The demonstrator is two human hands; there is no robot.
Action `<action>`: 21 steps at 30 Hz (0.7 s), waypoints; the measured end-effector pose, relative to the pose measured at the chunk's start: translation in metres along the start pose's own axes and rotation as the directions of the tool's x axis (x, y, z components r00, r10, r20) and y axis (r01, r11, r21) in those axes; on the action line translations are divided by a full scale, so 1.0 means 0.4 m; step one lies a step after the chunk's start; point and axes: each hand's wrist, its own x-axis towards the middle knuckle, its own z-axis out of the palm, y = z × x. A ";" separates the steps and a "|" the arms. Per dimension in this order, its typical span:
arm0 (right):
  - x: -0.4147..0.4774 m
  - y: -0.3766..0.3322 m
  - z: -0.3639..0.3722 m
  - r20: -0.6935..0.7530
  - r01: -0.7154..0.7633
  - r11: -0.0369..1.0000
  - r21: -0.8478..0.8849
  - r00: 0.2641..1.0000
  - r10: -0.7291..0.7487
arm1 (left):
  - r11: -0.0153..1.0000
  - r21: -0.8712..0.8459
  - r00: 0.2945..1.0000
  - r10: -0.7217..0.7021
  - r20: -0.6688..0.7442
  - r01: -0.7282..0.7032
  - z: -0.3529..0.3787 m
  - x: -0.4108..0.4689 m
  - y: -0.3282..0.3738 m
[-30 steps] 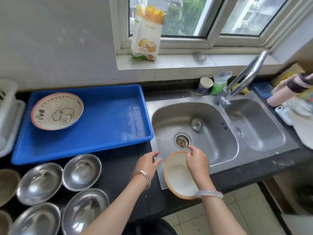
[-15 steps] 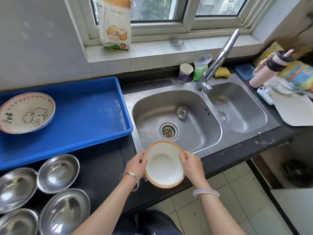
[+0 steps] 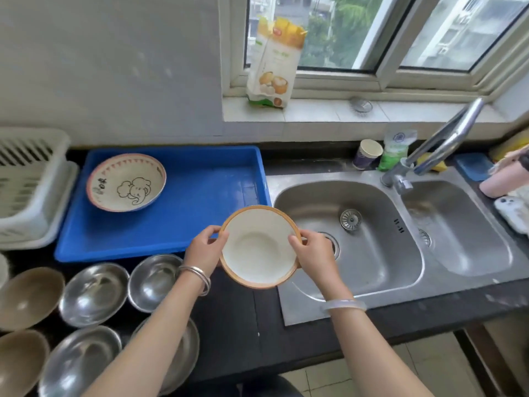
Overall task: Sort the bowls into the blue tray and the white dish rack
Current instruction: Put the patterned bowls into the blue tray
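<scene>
A steel sink (image 3: 286,310) fills the right of the counter. Left of it lies the blue tray (image 3: 206,196), with the white dish rack (image 3: 31,190) at the far left. In the tray sits an elephant bowl (image 3: 126,181), its dark characters too blurred to read. The orange-rimmed bowl (image 3: 259,245) is held above the counter where tray meets sink, mouth up. It is round, with no long axis. The left hand (image 3: 206,250) and right hand (image 3: 312,253) grip opposite edges.
</scene>
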 end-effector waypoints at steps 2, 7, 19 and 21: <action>0.022 -0.061 0.035 0.036 0.037 0.999 0.001 0.999 -0.037 | 1.000 -0.024 0.998 -0.010 -0.064 0.008 -0.061 0.019 -0.002; 0.081 -0.204 0.145 0.120 0.093 0.995 0.042 0.988 -0.097 | 0.996 -0.089 0.974 0.000 -0.227 -0.021 -0.209 0.065 -0.026; 0.247 -0.556 0.445 0.227 0.242 0.970 -0.029 0.946 -0.230 | 1.000 0.011 0.861 -0.016 -0.508 0.025 -0.497 0.269 -0.035; 0.275 -0.585 0.487 0.214 0.240 0.969 -0.057 0.951 -0.223 | 0.998 0.009 0.857 -0.042 -0.514 0.054 -0.521 0.309 -0.040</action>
